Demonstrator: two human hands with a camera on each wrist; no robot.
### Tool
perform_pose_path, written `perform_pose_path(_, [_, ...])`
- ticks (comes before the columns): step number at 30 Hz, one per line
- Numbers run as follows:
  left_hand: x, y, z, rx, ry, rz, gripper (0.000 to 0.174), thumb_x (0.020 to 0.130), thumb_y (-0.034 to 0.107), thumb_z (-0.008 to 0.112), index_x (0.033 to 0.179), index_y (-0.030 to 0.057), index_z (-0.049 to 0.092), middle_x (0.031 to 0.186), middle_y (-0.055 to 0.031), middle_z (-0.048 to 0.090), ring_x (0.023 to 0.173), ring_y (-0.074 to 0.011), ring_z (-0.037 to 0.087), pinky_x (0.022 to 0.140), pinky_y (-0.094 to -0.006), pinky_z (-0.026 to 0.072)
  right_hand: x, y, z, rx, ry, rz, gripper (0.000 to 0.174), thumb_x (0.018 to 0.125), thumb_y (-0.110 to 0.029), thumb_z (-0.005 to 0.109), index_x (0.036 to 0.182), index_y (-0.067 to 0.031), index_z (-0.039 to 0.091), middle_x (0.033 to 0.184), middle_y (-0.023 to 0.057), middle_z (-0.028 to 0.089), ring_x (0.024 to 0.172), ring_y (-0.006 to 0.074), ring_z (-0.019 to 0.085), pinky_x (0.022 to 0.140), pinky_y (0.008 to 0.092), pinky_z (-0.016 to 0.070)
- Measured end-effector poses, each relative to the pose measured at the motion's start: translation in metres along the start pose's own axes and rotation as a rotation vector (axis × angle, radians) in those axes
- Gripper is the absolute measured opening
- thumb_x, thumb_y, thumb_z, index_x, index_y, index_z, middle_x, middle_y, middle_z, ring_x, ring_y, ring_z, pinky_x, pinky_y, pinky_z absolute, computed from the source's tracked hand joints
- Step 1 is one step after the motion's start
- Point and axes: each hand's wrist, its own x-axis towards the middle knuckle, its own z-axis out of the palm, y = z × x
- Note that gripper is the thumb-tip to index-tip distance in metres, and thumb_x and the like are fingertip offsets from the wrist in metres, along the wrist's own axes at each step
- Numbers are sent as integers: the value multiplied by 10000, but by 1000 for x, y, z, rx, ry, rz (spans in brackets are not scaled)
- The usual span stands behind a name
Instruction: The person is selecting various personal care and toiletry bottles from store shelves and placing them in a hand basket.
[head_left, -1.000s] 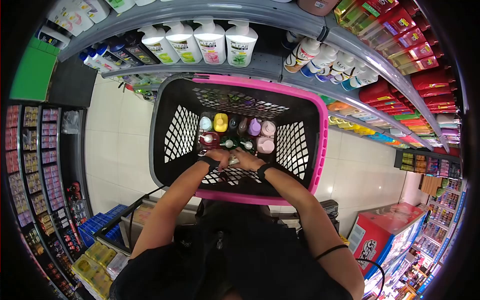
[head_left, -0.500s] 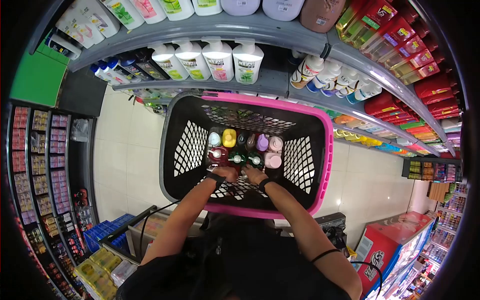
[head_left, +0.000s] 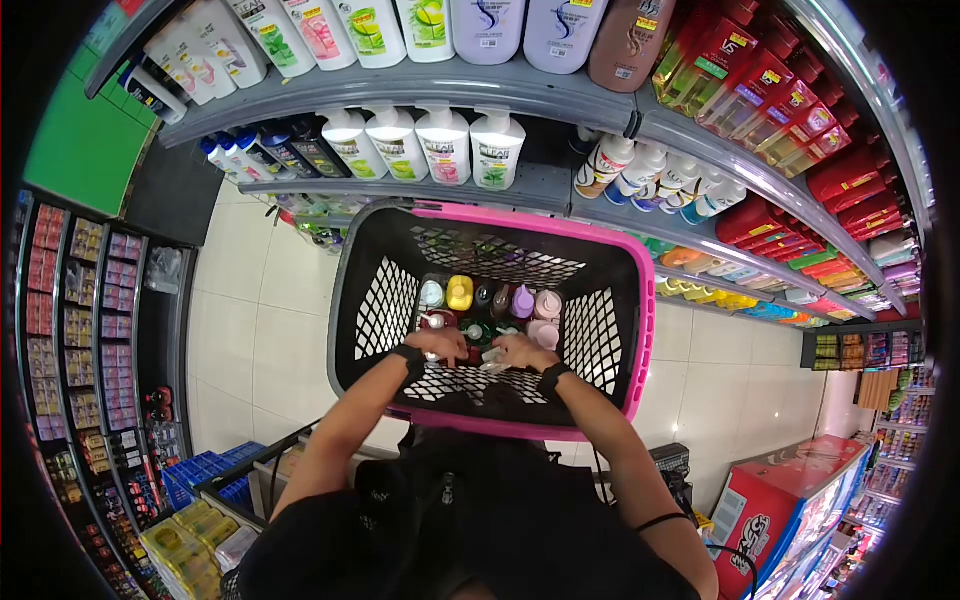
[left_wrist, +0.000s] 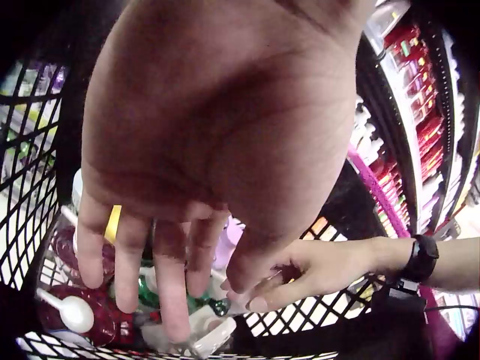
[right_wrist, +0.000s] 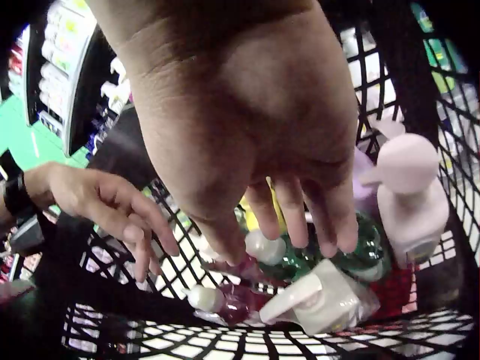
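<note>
My right hand (head_left: 527,352) is low inside a black shopping basket (head_left: 395,235) with a pink rim. Its fingers hang down, fingertips right at a clear bottle with a white pump (right_wrist: 319,296) near the basket's near wall. My left hand (head_left: 445,343) hovers over the near left corner with fingers loosely extended, holding nothing. Below it are dark red pump bottles (left_wrist: 97,319) with white pumps. Green bottles (right_wrist: 360,251) show beneath the right hand, and a pale pink pump bottle (right_wrist: 412,202) stands beside it. A yellow bottle (head_left: 460,293) and a purple bottle (head_left: 523,301) stand in the far row.
Shelves beyond the basket hold white pump bottles (head_left: 444,145) and red bottles (head_left: 755,230). A red freezer (head_left: 785,480) stands at the right. On the left is a rack of small packs (head_left: 85,300), with a blue crate (head_left: 205,475) nearer me.
My hands were close together at the near wall; they have since drawn apart, the left to the left and the right to the right. The basket sits lower in the head view.
</note>
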Motion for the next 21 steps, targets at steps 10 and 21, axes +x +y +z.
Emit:
perform_pose_path(10, [-114, 11, -24, 40, 425, 53, 311, 889, 250, 604, 1117, 41, 633, 816, -117, 681, 782, -237, 663, 712, -338, 507, -84, -1, -67, 120, 314, -24, 374, 876, -270, 647, 1166, -35, 628, 1013, 137, 686, 931, 239, 661, 838, 332, 514])
perform_pose_path(21, [-159, -16, 3, 274, 608, -34, 344, 869, 262, 616, 1150, 64, 613, 914, -170, 691, 872, -347, 661, 780, -407, 520, -129, -28, -40, 175, 336, 124, 411, 875, -326, 638, 1159, -30, 632, 1028, 180, 682, 941, 293, 665, 858, 360, 510])
